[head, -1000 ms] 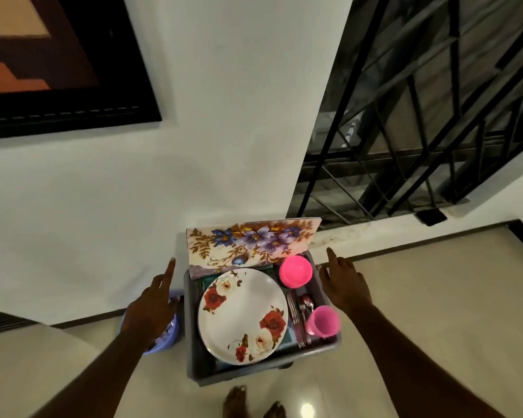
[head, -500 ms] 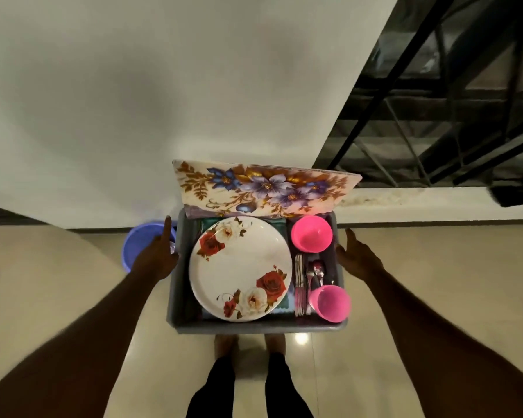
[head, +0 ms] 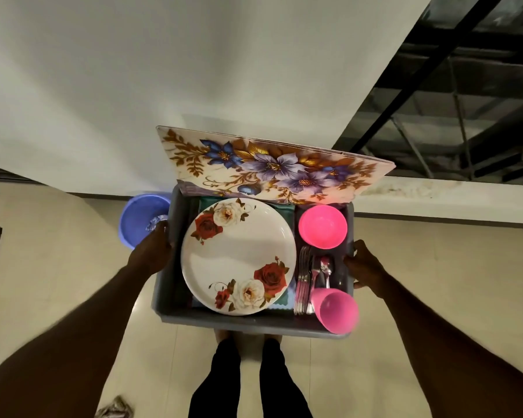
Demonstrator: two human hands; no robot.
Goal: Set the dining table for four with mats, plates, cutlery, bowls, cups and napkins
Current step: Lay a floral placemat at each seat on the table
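Everything for the table sits packed in the grey bin (head: 175, 300); nothing is laid out.

The rose plates (head: 239, 256) fill the bin's left part, the pink bowl (head: 322, 226) its far right corner, the pink cup (head: 337, 310) its near right corner, forks and spoons (head: 310, 280) between them, and the floral mats (head: 272, 167) lean on the far edge. My left hand (head: 151, 251) has its grip on the left rim, my right hand (head: 364, 265) on the right rim. No desk shows, so I judge the whole setting remains ahead.
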